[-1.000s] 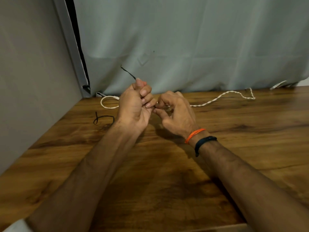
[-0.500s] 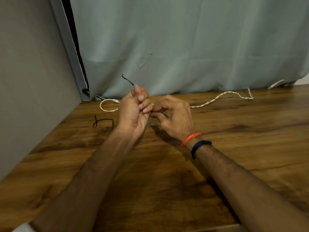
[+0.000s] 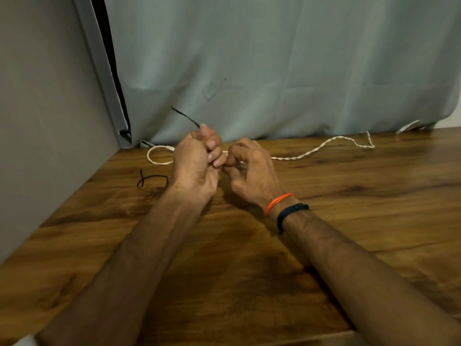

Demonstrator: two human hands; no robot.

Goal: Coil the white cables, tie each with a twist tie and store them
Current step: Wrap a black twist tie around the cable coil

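My left hand [image 3: 195,166] is curled in a fist above the wooden table [image 3: 249,258] and grips a black twist tie [image 3: 185,116] whose free end sticks up past the fingertips. My right hand [image 3: 252,171] sits right beside it, fingertips touching the left hand, fingers curled and pinching something small that is mostly hidden. A white twisted cable [image 3: 321,148] lies along the back of the table and runs behind both hands to a loop [image 3: 156,156] on the left. Whether the hands hold a coil of it is hidden.
A second black twist tie [image 3: 151,181] lies on the table left of my left wrist. A grey-green curtain [image 3: 274,71] hangs behind the table and a grey wall [image 3: 45,121] closes the left side. Another white piece [image 3: 407,126] lies at the far right by the curtain.
Both hands stayed close together at the table's back, shifting slightly. The twist tie's free end swung a little; the right hand's fingers reworked their pinch.
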